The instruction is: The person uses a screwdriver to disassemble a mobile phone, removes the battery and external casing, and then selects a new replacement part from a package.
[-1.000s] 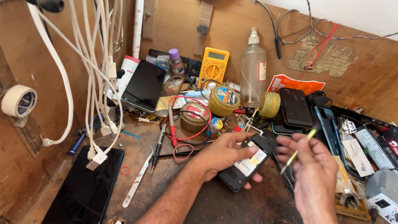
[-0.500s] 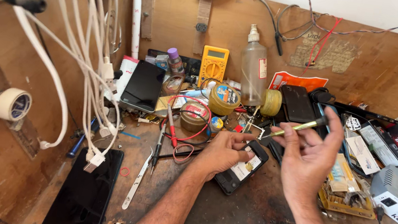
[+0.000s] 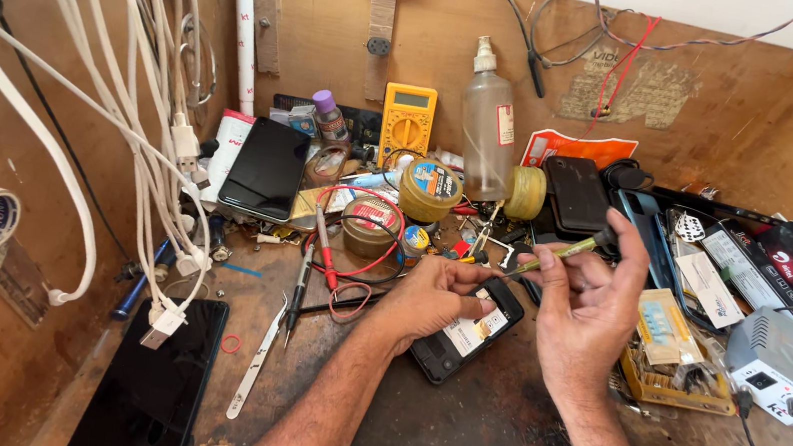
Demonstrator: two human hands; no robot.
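Observation:
An opened black phone lies face down on the dark worn bench, its insides and a pale battery showing. My left hand rests on its left end and grips it. My right hand is raised just right of the phone and pinches a thin yellow-green screwdriver, held nearly level with its tip pointing left, above the phone's far end.
Metal tweezers and a black phone lie at the left. White cables hang down the left side. Behind stand a yellow multimeter, a clear spray bottle, round tins and another phone. A grey box sits right.
My right hand has lifted the screwdriver away from the phone and turned it from steeply tilted to nearly level. My left hand has stayed on the phone.

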